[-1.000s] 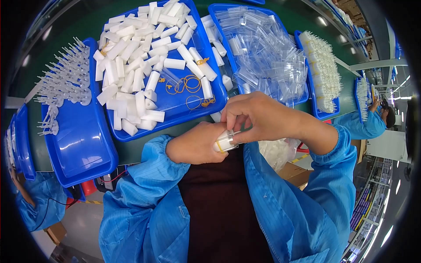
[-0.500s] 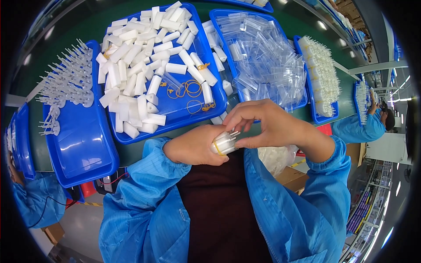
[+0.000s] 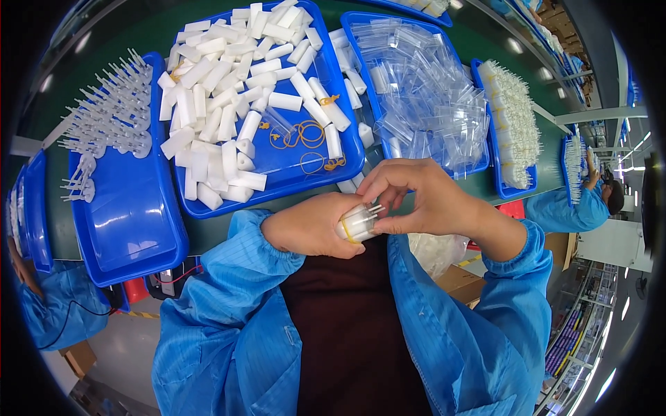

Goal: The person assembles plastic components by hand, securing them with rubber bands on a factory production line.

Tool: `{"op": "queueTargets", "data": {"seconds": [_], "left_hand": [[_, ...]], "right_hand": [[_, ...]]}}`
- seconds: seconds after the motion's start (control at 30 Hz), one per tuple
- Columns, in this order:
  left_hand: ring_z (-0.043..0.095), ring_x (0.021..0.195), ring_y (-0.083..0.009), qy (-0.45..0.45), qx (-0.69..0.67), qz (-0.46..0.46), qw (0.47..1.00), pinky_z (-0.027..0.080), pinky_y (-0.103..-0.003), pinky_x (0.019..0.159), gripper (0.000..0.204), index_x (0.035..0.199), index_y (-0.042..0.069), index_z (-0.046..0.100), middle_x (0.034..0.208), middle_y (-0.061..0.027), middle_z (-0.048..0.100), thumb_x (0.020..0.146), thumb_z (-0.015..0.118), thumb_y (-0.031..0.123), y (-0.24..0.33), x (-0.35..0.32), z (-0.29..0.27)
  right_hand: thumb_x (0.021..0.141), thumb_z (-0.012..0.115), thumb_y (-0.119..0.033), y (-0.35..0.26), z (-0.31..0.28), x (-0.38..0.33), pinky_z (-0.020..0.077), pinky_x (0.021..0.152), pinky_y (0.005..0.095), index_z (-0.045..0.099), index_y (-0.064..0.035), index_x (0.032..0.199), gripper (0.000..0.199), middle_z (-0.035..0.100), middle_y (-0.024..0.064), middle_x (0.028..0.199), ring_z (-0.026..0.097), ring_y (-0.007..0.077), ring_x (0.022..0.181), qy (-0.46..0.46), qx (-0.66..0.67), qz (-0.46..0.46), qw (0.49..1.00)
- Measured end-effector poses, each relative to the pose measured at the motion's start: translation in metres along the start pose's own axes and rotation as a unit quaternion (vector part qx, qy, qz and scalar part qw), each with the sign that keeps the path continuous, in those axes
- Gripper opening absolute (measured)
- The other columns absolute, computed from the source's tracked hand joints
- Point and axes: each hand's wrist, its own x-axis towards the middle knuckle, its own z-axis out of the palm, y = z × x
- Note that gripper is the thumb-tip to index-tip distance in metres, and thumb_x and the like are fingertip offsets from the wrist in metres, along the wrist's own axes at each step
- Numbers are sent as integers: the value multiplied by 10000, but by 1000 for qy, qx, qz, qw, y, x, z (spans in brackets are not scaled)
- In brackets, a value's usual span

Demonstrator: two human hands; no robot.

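In my left hand [image 3: 309, 223] is a short bundle of white and clear plastic [image 3: 355, 226], held with a yellow rubber band around it. Several thin white rods stick out of the bundle's right end. My right hand [image 3: 433, 197] curls over that end, thumb below and fingers above, touching it beside the rods. The bundle is tilted just above my dark shirt, at the near edge of the table. My left fingers are mostly hidden behind it.
A blue tray [image 3: 277, 196] of white foam blocks and rubber bands lies ahead. Beside it are a blue tray of clear plastic sleeves [image 3: 433, 104] and one of similar rod-ended bundles [image 3: 510, 125]. White stemmed parts [image 3: 114, 114] fill the left tray's far end. Co-workers sit at both sides.
The view has shifted slightly, so the trays sit a little differently in it. Both hands stay on the bundle, which is turned slightly, and its rods point a little more upward.
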Motion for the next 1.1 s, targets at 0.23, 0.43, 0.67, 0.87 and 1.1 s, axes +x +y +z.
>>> {"op": "queueTargets", "data": {"seconds": [0.23,0.43,0.67,0.87,1.1], "left_hand": [[538,763,-140,26,-2,-16,1000,443,-292,697,347,975,38,549,848,-58,581,678,700,135,-4,0,1],[548,784,-155,31,7,10,999,445,-291,715,380,1004,37,547,869,-69,583,674,702,144,-6,1,2],[574,791,-194,73,51,20,996,456,-315,716,421,1036,38,540,892,-89,591,663,705,141,-8,2,5],[596,808,-333,246,186,79,948,474,-383,667,470,1067,15,486,892,-155,587,662,707,107,2,-1,24],[583,810,-340,345,229,142,899,467,-403,673,532,1093,24,445,867,-145,573,648,725,106,16,-5,35]], "right_hand": [[667,737,-11,-3,4,1,472,619,214,594,-38,921,293,587,69,1038,602,88,726,4,11,53,998],[682,734,-6,-1,-2,0,472,619,210,594,-39,930,286,572,86,1058,600,96,734,-7,80,60,995],[672,728,-12,-2,2,-1,478,635,222,600,-37,963,318,564,99,1070,597,109,720,17,9,32,999],[656,756,-81,-11,12,-11,468,664,237,576,-79,1115,493,510,82,1068,557,129,790,119,27,-51,991],[655,759,-41,-10,26,-24,469,715,283,577,-79,1094,477,510,96,1080,536,183,892,183,-58,-83,978]]}}
